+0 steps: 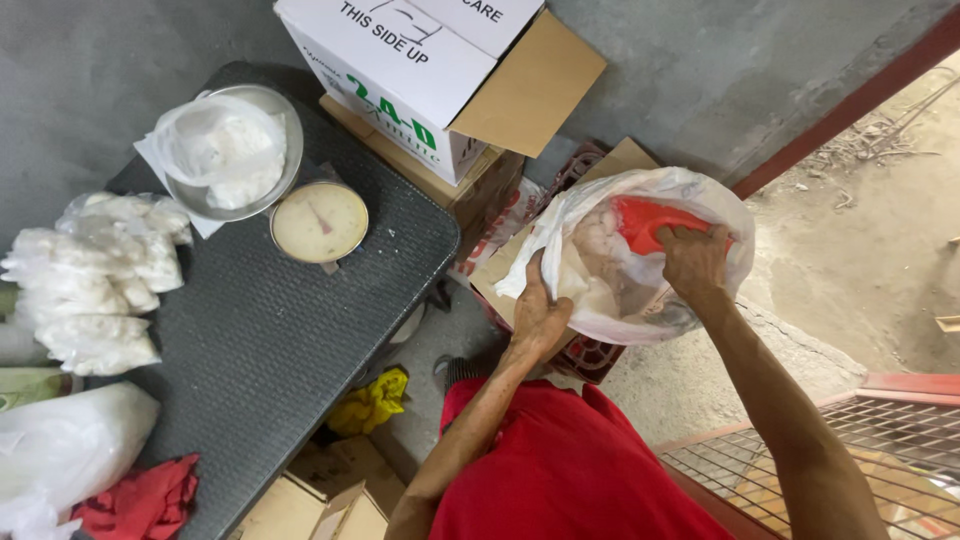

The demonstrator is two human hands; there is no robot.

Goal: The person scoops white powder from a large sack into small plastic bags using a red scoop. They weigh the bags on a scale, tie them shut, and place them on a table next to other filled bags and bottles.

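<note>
The fingertips of the right hand (692,262) are buried inside the big white plastic bag (600,215), where only part of a red scoop (655,222) shows, and the pale contents under it are too blurred through the film to tell. The left hand (538,318) grips the bag's near-left rim, covering the crate (590,355) below it. The white cardboard box (400,60) is cut off by the far edge, and the clear bag (60,445) and red cloth (140,500) by the near-left edges.

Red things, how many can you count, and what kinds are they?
Red scoop in the big white bag, under the right hand: 1
Red cloth on the dark table: 1
Red shirt on the person: 1
Total: 3
The left hand grips the bag's rim.
</note>
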